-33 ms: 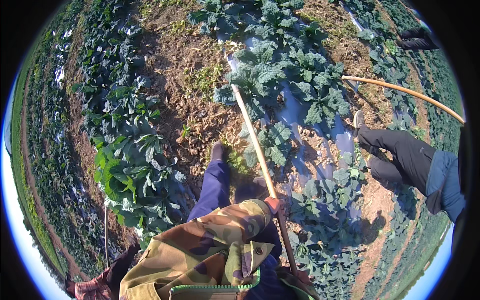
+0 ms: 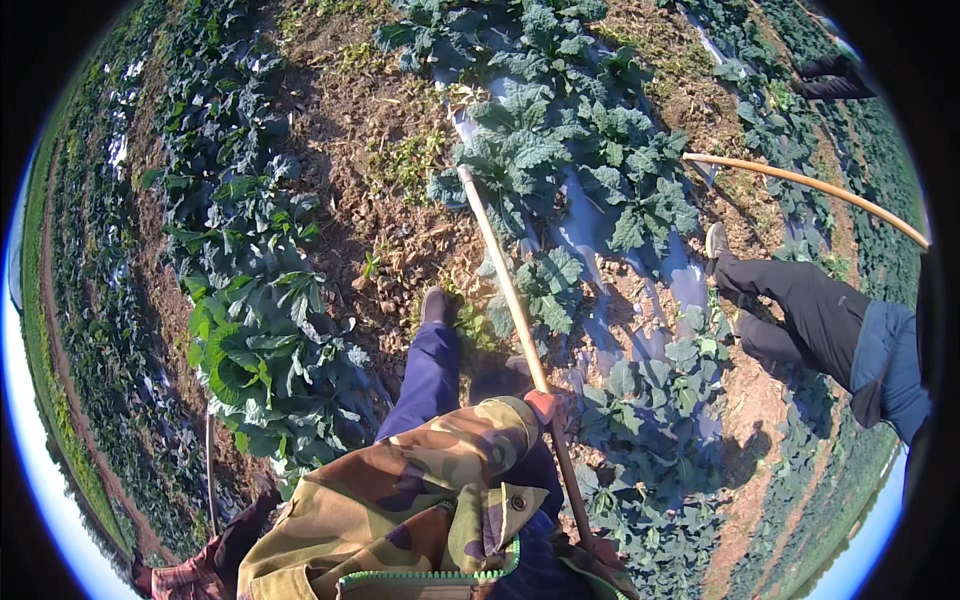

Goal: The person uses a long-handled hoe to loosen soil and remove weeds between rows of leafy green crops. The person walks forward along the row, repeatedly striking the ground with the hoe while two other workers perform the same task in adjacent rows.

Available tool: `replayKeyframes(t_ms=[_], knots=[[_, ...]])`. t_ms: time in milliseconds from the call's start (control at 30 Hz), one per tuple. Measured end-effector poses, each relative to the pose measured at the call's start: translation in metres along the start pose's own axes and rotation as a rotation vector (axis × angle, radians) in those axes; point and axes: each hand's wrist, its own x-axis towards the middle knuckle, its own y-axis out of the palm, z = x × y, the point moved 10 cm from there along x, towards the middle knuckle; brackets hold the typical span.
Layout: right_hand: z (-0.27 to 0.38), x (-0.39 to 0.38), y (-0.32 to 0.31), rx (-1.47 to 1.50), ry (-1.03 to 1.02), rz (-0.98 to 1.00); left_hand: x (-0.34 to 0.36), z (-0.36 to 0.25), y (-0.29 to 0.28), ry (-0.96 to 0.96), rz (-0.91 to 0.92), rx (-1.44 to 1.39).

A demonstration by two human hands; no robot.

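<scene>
A long wooden tool handle (image 2: pixel 503 285) slants away from me, its far end at the leaves of a blue-green kale plant (image 2: pixel 515 150). Whatever head it carries is hidden among the leaves. Midway along the pole my left hand (image 2: pixel 545 405) is closed around it, the camouflage sleeve (image 2: pixel 440 450) reaching in from the lower left. Lower down, near the bottom edge, my right hand (image 2: pixel 603 552) is also closed on the pole, partly covered by the jacket. My left shoe (image 2: pixel 436 305) rests on bare soil beside the kale bed.
Another leafy row (image 2: pixel 270 340) runs along my left. Pale plastic sheeting (image 2: pixel 580 225) shows between the kale plants. At right a person in dark trousers (image 2: pixel 800 310) stands near a curved wooden handle (image 2: pixel 810 180). At lower left appears a person's plaid sleeve (image 2: pixel 190 577) beside a thin pole (image 2: pixel 212 470).
The pole and my left hand have shifted very slightly to the left and away from me. The rest looks the same.
</scene>
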Motion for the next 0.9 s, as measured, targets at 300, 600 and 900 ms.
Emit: replayKeyframes(t_ms=[300, 600, 900], knots=[[0.127, 0.048, 0.008, 0.035, -0.09, -0.12, -0.016, -0.154, -0.052, 0.234, -0.089, -0.074], [0.104, 0.04, 0.022, -0.25, -0.02, -0.1, 0.008, -0.14, -0.065, 0.243, -0.057, -0.016], [-0.002, -0.011, 0.039, -0.278, 0.168, 0.16, 0.031, -0.003, -0.039, 0.488, 0.27, 0.724]])
